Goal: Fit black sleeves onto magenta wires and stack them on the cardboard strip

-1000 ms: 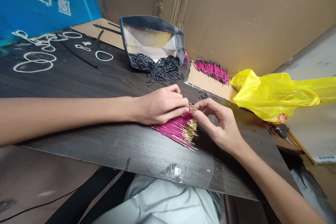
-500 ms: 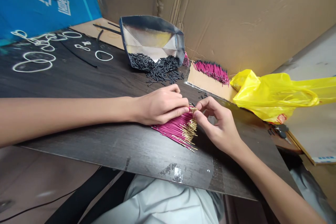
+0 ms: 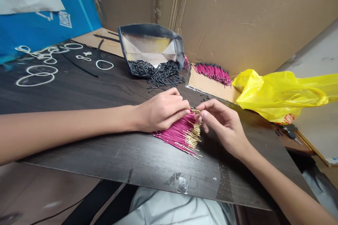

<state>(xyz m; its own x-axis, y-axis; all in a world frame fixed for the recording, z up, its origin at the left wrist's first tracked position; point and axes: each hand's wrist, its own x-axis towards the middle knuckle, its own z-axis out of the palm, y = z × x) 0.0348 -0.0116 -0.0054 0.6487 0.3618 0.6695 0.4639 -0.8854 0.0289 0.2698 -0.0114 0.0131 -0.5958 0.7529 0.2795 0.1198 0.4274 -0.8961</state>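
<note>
A fan of pink wires with bare gold metal ends lies on the dark table. My left hand rests over the upper part of the fan, its thumb and fingers closed on a few wires whose gold ends stick out to the right. Facing it, my right hand pinches at the tips of those gold ends with thumb and forefinger; its other fingers curl loosely below. The exact contact at the fingertips is partly hidden. Some wires under my left palm are out of sight.
Behind my hands, an open folded box spills short black sleeves. More pink wires with black ends lie on a cardboard piece. A yellow plastic bag is at right, rubber bands at left, cardboard wall behind.
My right hand has shifted slightly right, and the gold ends between the hands show more clearly. My left hand keeps its grip. The whole view has tilted a little.
</note>
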